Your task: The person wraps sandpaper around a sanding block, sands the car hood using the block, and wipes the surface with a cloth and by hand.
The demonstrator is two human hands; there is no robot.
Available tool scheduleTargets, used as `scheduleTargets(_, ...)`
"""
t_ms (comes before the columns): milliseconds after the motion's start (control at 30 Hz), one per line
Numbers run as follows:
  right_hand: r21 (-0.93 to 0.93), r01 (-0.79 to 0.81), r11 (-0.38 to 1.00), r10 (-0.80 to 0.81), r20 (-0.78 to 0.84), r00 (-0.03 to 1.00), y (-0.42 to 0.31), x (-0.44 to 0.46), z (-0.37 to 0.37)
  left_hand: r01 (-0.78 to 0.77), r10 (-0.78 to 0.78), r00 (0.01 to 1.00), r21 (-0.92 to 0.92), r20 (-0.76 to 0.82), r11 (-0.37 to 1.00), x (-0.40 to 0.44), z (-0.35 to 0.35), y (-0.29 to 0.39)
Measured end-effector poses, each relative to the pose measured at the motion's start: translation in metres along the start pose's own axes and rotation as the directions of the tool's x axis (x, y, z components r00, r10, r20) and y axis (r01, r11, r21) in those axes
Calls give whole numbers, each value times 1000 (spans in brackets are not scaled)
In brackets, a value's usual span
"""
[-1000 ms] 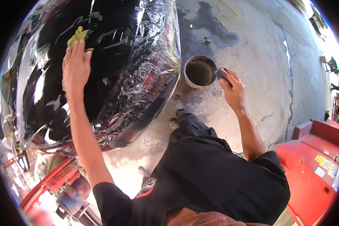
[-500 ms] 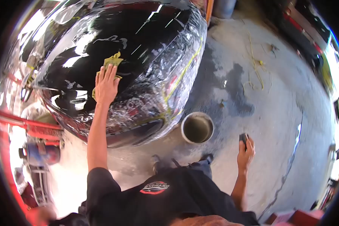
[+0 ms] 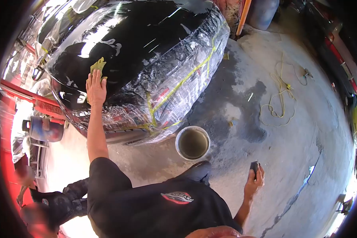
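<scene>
My left hand (image 3: 96, 88) lies flat with fingers stretched forward on a yellow-green cloth (image 3: 98, 67), pressed on the glossy black car panel (image 3: 135, 51). Parts of the cloth stick out past the fingertips and beside the hand. Crinkled clear plastic (image 3: 186, 79) with yellow tape covers the car's side. Held out over the floor on the right, my right hand (image 3: 256, 178) has its fingers closed around a small dark block (image 3: 254, 166). Between the hands, near my feet, a round bucket (image 3: 192, 143) of murky liquid stands on the floor.
A yellow cord (image 3: 281, 99) lies loosely coiled on the wet-stained concrete floor (image 3: 242, 150). Another person (image 3: 59, 204) in dark clothes is at the lower left, near a red frame (image 3: 31, 97) and a blue-grey container (image 3: 47, 129). A drum (image 3: 262, 14) stands at the top.
The head view has turned and shifted, showing more floor, the drum and another person. My left hand stays on the cloth on the panel; my right hand, still holding the block, is now farther from the bucket.
</scene>
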State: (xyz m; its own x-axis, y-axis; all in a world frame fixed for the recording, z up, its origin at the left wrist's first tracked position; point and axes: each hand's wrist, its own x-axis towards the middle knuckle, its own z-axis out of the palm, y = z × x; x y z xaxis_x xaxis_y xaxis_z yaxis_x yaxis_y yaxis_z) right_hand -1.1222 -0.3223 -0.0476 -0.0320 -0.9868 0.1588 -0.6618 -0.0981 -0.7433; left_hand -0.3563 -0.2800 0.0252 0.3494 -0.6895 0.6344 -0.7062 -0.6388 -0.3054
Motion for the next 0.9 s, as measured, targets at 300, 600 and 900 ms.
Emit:
scheduleTargets(300,-213,-2,977,31,129,991,155,141,25,293,-299,954,116,33,949,11,19,23)
scheduleTargets(600,-746,-346,568,726,257,637,423,153,-4,561,-552,825,55,-123,826,34,24,93)
scheduleTargets(900,-528,-50,848,363,508,781,367,406,114,644,-635,765,157,-108,749,73,44,177)
